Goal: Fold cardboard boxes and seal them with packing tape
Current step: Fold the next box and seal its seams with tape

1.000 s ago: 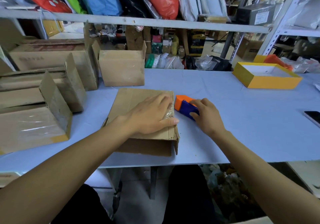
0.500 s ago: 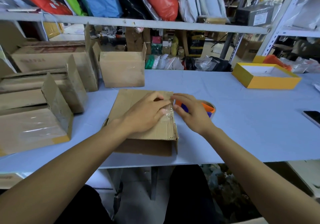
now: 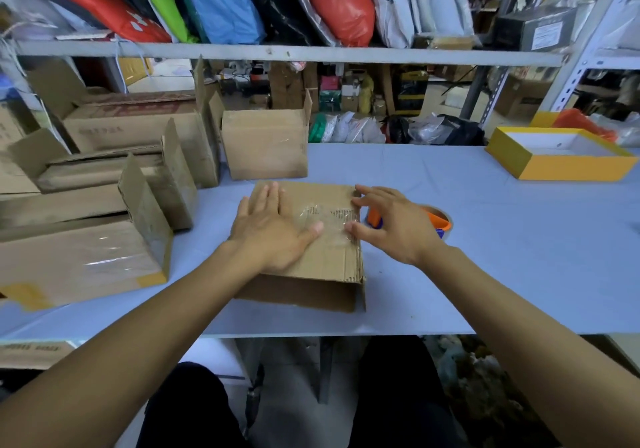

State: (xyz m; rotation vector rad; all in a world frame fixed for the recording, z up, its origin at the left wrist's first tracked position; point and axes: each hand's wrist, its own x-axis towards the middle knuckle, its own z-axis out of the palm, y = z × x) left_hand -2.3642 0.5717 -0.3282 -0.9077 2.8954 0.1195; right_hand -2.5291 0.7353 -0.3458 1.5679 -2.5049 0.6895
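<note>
A small cardboard box [image 3: 322, 264] lies on the blue table near its front edge, with a strip of clear tape across its top. My left hand [image 3: 273, 229] lies flat on the box top, fingers straight and thumb pointing at the tape. My right hand [image 3: 394, 225] hovers at the box's right edge with spread fingers, its fingertips touching the taped edge. The orange and blue tape dispenser [image 3: 440, 222] stands on the table just behind my right hand, partly hidden by it.
Several folded cardboard boxes [image 3: 114, 205] stand at the left, another box [image 3: 265, 147] behind the one I work on. A yellow shallow box [image 3: 557, 154] sits at the back right. A shelf rail [image 3: 287, 50] with coloured bags runs overhead. The table [image 3: 485, 274] is bare at the right.
My right hand let go of the tape dispenser and came to the box's right edge. My left hand slid back across the box top and flattened out.
</note>
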